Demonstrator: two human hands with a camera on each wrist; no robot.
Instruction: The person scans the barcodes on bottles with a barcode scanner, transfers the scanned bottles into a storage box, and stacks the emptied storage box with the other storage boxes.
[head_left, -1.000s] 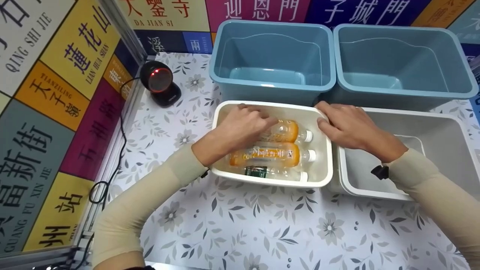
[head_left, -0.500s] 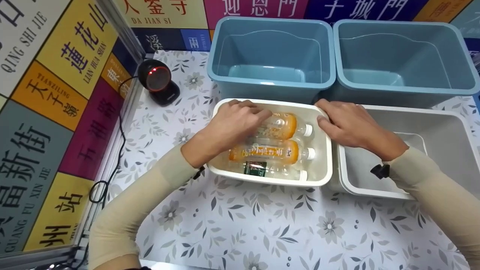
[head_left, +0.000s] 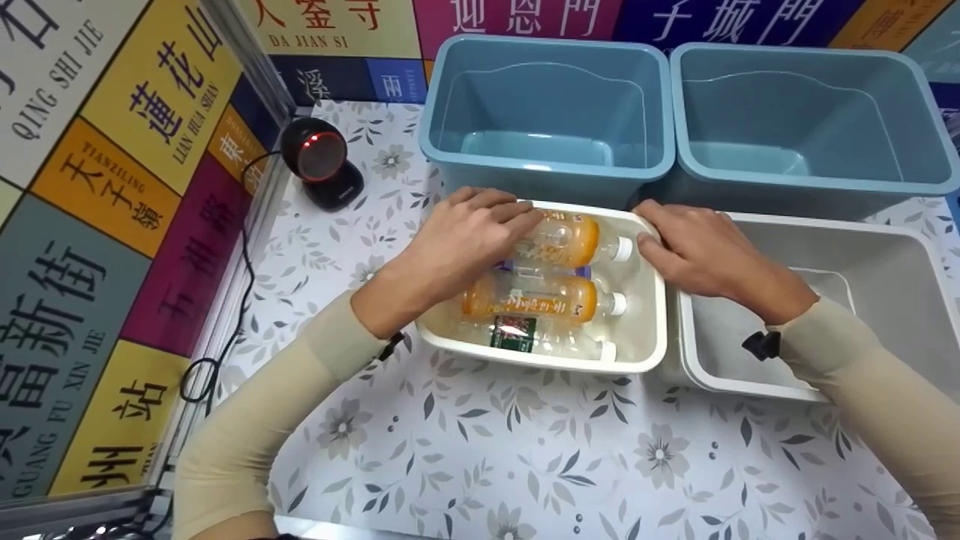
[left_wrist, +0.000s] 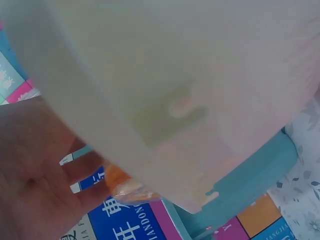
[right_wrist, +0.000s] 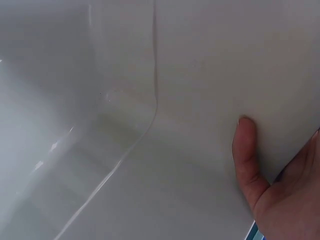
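My left hand [head_left: 472, 232] holds an orange-labelled clear plastic bottle [head_left: 570, 240] by its bottom end, over the back of the left white bin [head_left: 540, 364]. In the left wrist view, this bottle's orange part [left_wrist: 117, 175] shows by the fingers, partly behind the bin wall. A second orange-labelled bottle [head_left: 532, 296] lies in the bin, in front of a mostly covered purple-labelled bottle [head_left: 582, 271]. Nearest me lies a green-labelled clear bottle [head_left: 517, 334]. My right hand [head_left: 697, 251] grips the bin's back right corner, its thumb [right_wrist: 245, 150] against the wall in the right wrist view.
Another white bin [head_left: 757, 388] stands close on the right. Two blue bins [head_left: 547, 169] [head_left: 810, 184] line the back. A black scanner [head_left: 322, 161] with red lights stands at the left, its cable running down along the lettered side panel.
My left hand has moved back and up with the orange-labelled bottle, away from the second one. The purple-labelled bottle now shows between them. My right hand stays on the corner.
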